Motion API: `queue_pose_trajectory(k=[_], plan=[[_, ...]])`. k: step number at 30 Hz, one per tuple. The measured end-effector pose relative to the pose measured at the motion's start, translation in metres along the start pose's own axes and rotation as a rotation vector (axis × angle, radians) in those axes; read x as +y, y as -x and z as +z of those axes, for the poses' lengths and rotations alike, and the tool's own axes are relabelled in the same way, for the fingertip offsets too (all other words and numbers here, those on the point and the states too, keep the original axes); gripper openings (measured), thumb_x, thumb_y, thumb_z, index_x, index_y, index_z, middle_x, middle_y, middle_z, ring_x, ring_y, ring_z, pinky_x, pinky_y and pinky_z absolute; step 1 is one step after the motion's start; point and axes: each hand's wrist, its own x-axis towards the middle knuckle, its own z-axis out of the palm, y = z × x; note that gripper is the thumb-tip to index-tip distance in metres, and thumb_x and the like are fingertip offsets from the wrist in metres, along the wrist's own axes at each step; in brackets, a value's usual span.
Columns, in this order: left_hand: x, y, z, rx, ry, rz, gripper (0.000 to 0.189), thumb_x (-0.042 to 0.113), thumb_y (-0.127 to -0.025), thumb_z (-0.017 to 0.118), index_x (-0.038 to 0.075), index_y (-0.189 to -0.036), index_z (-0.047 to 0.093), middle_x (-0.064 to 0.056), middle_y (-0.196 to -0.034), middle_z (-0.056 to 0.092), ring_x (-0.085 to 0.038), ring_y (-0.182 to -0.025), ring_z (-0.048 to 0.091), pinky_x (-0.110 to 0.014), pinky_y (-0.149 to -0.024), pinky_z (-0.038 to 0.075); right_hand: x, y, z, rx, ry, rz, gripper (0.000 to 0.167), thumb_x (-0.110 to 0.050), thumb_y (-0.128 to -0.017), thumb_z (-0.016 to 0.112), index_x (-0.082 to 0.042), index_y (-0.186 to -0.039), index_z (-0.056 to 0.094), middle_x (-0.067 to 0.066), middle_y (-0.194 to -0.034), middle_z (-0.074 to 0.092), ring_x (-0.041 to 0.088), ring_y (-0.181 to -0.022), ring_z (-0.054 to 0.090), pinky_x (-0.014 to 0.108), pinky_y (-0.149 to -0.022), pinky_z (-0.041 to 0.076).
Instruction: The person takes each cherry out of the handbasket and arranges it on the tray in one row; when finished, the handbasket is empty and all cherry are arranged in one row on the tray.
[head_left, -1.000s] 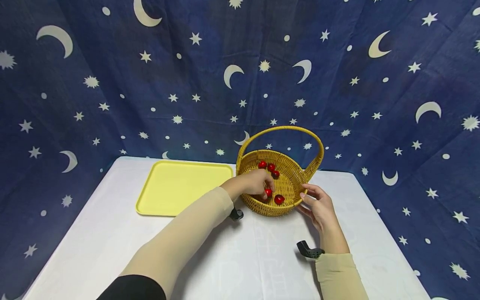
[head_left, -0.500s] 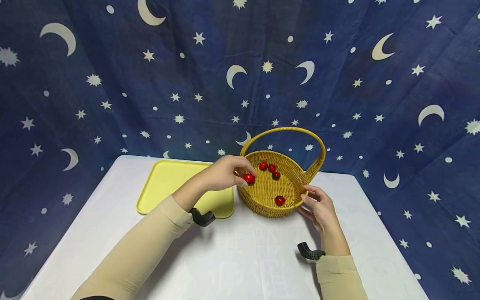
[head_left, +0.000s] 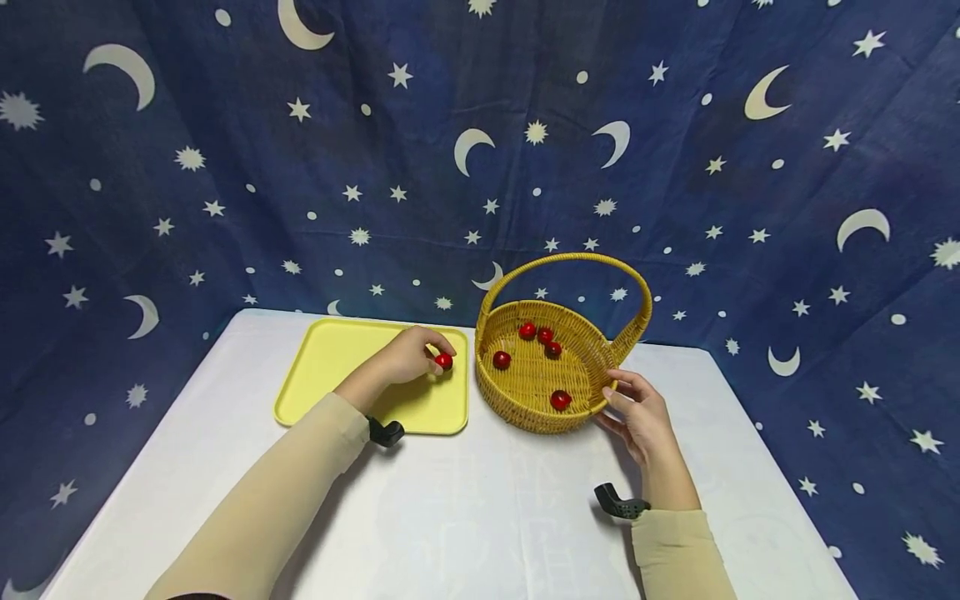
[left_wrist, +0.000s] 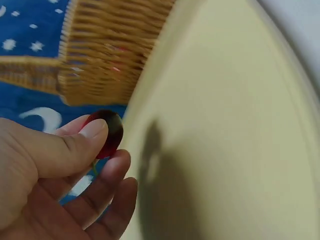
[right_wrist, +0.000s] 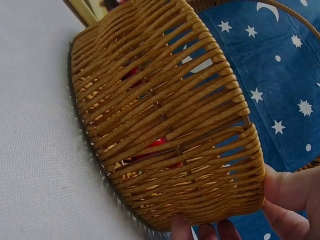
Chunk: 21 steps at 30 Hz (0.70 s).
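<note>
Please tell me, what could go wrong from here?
The red fruit in the left hand looks smooth and round, so it could slip out or, once released, roll across the yellow tray.

The right hand holds the basket at its rim; a tug there might tilt it and set the five fruits inside rolling.

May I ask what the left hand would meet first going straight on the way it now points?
The left hand would probably meet the basket, just past the tray, though depth is unclear.
</note>
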Motion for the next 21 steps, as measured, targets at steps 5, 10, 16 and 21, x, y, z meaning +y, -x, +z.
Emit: queue_pose_trajectory(k=[5,10,16,21], plan=[[-0.012,-0.013,0.011,-0.028,-0.018,-0.013,0.033,-0.006,-0.087,0.079,0.009,-0.116,0.081,-0.006,-0.111,0.078,-0.021,-0.097,0.062,-0.030,-0.085,0.047,0.001,-0.001,0.001,0.006,0.006,-0.002,0.045,-0.007,-0.107,0.064,-0.009,-0.150,0.054,0.006,-0.137,0.049,0.016,-0.114,0.066,0.038,-0.095,0.063],[-0.012,-0.018,0.012,-0.035,-0.017,-0.004,0.034,-0.008,-0.086,0.079,0.010,-0.114,0.082,-0.006,-0.110,0.078,-0.022,-0.098,0.063,-0.032,-0.088,0.048,0.000,-0.002,0.002,0.008,0.025,0.000,0.047,-0.008,-0.107,0.063,-0.010,-0.153,0.052,0.007,-0.142,0.048,0.018,-0.118,0.063,0.037,-0.094,0.064],[-0.008,-0.013,0.008,-0.026,-0.001,-0.011,0.039,-0.009,-0.088,0.077,0.011,-0.122,0.082,-0.007,-0.125,0.079,-0.024,-0.111,0.065,-0.032,-0.093,0.049,-0.001,-0.002,0.002,0.008,0.023,0.008,0.047,-0.008,-0.107,0.064,-0.010,-0.153,0.052,0.008,-0.144,0.047,0.020,-0.120,0.062,0.038,-0.094,0.064],[0.000,-0.009,0.000,-0.001,-0.016,-0.001,0.044,-0.008,-0.090,0.076,0.009,-0.130,0.079,-0.010,-0.138,0.075,-0.027,-0.119,0.065,-0.032,-0.089,0.051,-0.001,-0.001,0.001,0.002,0.016,0.007,0.047,-0.008,-0.107,0.063,-0.010,-0.153,0.051,0.007,-0.143,0.048,0.021,-0.121,0.063,0.040,-0.097,0.063]])
